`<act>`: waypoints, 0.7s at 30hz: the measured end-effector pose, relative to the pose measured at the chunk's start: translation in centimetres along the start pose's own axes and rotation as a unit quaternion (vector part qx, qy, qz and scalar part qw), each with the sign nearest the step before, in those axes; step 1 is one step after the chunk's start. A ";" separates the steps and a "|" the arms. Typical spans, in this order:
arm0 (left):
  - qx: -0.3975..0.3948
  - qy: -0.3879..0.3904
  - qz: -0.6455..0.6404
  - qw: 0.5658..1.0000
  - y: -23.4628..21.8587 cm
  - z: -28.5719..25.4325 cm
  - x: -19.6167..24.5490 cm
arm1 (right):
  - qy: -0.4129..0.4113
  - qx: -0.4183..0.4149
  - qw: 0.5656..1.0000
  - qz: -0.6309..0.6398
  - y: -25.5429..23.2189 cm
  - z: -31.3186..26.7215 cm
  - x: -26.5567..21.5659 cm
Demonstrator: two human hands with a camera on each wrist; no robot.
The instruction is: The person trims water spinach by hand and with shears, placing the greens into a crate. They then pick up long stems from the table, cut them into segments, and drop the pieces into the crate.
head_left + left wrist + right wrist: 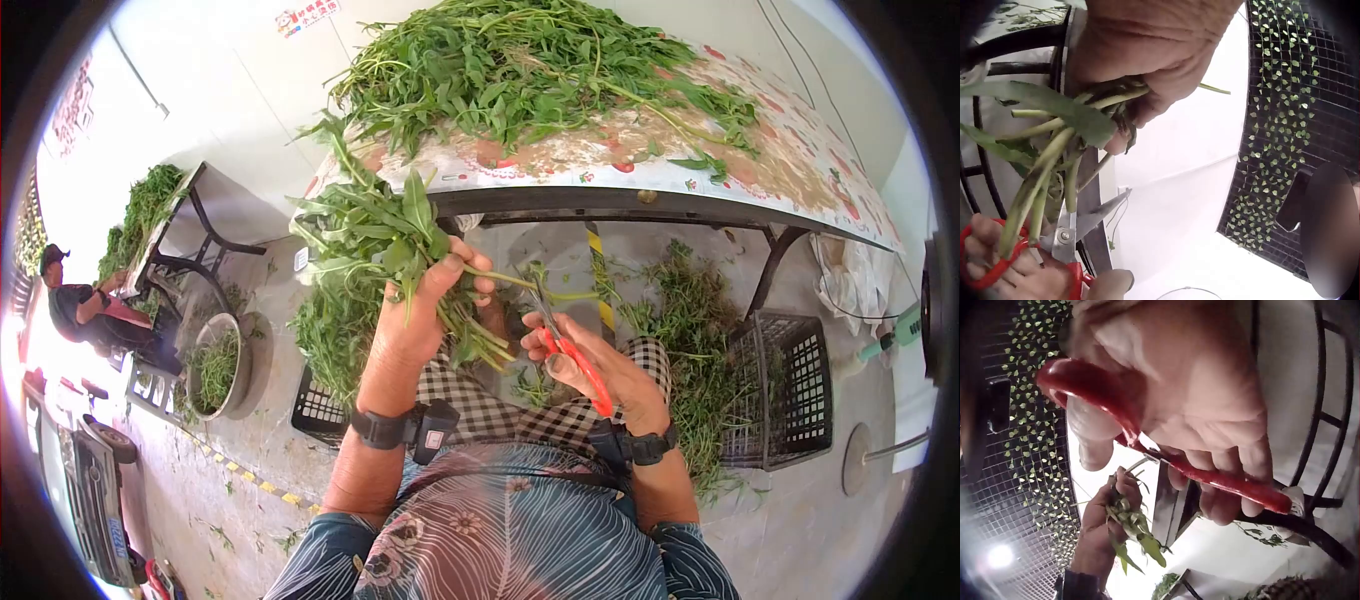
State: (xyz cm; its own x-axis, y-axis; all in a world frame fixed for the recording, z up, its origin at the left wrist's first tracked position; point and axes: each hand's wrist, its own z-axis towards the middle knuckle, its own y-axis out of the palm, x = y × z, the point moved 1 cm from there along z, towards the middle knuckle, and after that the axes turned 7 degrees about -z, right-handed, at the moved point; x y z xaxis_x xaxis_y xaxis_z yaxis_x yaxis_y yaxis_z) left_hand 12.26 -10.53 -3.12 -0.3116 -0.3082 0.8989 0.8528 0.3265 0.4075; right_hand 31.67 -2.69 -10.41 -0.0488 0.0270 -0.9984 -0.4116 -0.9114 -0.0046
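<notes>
My left hand (412, 312) grips a bunch of leafy green stems (385, 235), leaves to the upper left and stem ends toward the right hand. In my right hand (612, 375) are red-handled scissors (578, 362), with the thumb and fingers through the loops. Their metal blades (1088, 220) stand apart beside the stems (1041, 178) in the left wrist view. Seen from the head, the blade tips overlap one long stem (505, 280) that sticks out from the bunch. The right wrist view shows the scissor handle (1094, 387) around the thumb.
A table (640, 180) with a patterned cloth bears a large heap of greens (520, 70). More greens lie on the floor beside a black crate (790, 395). At left are a tub of greens (215, 370), a second table and a seated person (80, 305).
</notes>
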 end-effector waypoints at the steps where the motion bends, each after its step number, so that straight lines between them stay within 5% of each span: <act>1: -0.008 -0.006 0.003 1.000 0.0 0.0 -0.1 | 0.001 0.004 1.000 0.007 0.1 0.1 0.1; 12: -0.028 0.019 0.094 0.995 -0.1 -0.2 -0.4 | 0.023 -0.003 1.000 0.007 -0.2 0.8 2.6; 21: -0.022 0.012 0.038 0.999 -0.3 -0.2 -0.6 | 0.022 0.012 0.999 0.038 0.6 0.8 2.3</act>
State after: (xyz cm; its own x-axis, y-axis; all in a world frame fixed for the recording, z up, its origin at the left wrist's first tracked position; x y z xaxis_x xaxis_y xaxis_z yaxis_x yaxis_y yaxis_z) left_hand 12.30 -10.63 -3.87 -0.2355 -0.3055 0.9226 0.8911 0.3110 0.3304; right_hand 30.60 -2.84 -12.62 -0.0412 -0.0596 -0.9974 -0.4305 -0.8998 0.0716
